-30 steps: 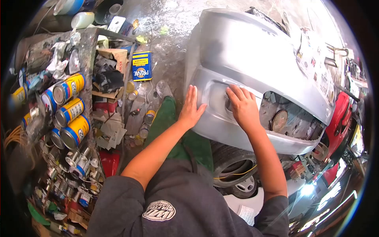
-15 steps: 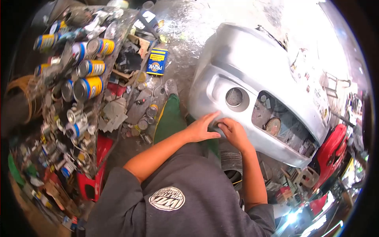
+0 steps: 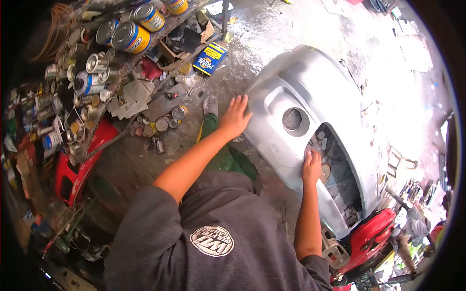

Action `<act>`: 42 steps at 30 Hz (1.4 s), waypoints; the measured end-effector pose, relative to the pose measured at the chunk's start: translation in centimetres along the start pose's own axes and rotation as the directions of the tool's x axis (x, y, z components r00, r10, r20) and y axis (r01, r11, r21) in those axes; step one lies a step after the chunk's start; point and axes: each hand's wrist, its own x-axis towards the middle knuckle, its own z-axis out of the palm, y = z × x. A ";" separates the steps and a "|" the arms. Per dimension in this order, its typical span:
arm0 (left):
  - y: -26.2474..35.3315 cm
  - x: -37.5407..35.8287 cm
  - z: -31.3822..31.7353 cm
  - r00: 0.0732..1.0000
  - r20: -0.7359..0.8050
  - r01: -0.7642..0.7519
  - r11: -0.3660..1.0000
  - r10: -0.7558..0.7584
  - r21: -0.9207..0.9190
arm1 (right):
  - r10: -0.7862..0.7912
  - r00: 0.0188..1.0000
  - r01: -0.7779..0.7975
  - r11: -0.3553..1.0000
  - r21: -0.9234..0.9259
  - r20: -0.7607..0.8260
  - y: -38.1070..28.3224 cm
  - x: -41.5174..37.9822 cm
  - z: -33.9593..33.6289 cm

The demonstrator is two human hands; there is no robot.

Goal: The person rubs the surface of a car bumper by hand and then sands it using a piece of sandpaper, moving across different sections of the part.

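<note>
A silver-grey car bumper (image 3: 276, 133) with a round fog-lamp hole and a long grille opening lies in front of me, angled down to the right. My left hand (image 3: 235, 118) rests against its left edge, fingers stretched out and thumb apart. My right hand (image 3: 311, 168) is curled over the strip between the round hole and the grille opening. The fingertips there reach into the opening and are partly hidden.
At left, a cluttered rack holds several paint cans (image 3: 131, 38). A blue and yellow tin (image 3: 209, 58) stands on the floor beside it. Red car parts lie at lower left (image 3: 80, 167) and lower right (image 3: 366, 242).
My hands were close together at the bumper's near edge. They have moved apart, left hand to the left edge, right hand to the grille opening. The view has turned, and the bumper appears rotated.
</note>
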 end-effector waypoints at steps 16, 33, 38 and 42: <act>1.4 4.8 7.6 0.957 -0.290 0.026 0.999 -0.013 0.041 | 0.145 0.981 -0.124 0.978 -0.165 0.125 -2.8 -0.2 0.0; 7.9 -5.2 10.4 0.917 -0.116 -0.365 0.921 0.381 0.138 | 0.121 0.975 -0.081 0.973 -0.215 0.185 -1.9 0.5 0.6; 3.7 1.6 7.9 0.944 -0.211 -0.169 0.922 0.253 0.349 | 0.180 0.961 -0.130 0.964 -0.231 0.210 -3.1 1.1 0.4; 2.5 4.8 8.5 0.958 -0.261 -0.076 0.983 0.119 0.168 | 0.156 0.969 -0.109 0.966 -0.234 0.191 -2.8 0.6 0.4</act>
